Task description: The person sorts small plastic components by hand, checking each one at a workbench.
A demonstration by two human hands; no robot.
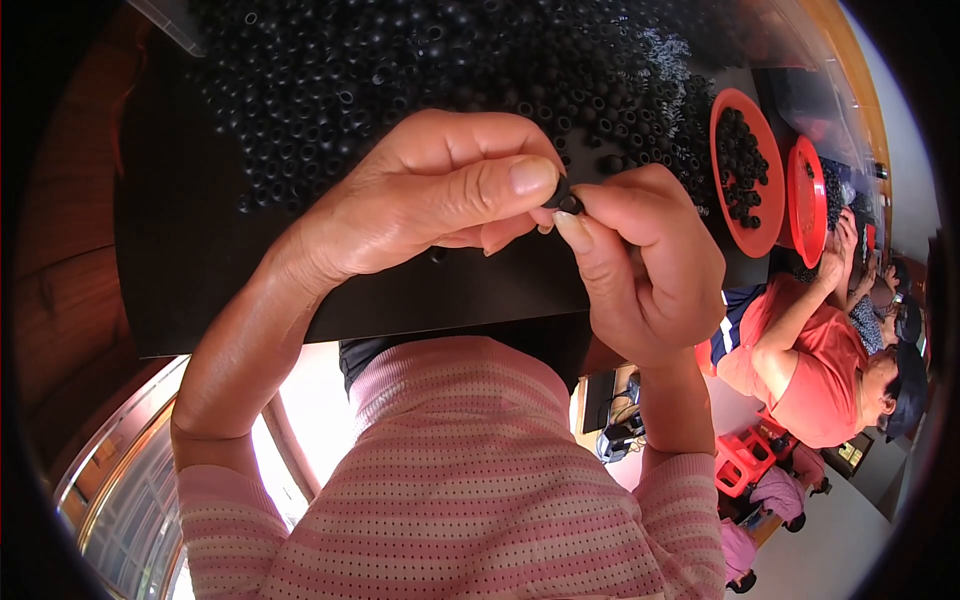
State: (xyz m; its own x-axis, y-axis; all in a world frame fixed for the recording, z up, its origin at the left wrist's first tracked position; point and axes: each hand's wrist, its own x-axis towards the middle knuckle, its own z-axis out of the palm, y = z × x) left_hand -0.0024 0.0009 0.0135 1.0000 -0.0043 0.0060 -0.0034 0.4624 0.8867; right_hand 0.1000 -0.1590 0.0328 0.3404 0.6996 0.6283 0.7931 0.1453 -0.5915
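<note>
My left hand [440, 180] is closed, with its thumb and forefinger pinched on a small black round part [570, 204] above the near part of the black tabletop [470, 290]. From the other side, my right hand [655, 265] pinches the same spot between thumb and forefinger. The fingertips of both hands nearly meet, so whether one part or two joined pieces sit there is hard to make out. Beyond the hands spreads a large pile of small black rings [345, 125], many with their open ends up.
Small shiny pale pieces [665, 60] lie among the rings toward the far right. An orange-red bowl [765, 222] holding black parts stands at the right, with a second red bowl [800, 215] past it. Further right sits a co-worker in an orange-red shirt [815, 395].
</note>
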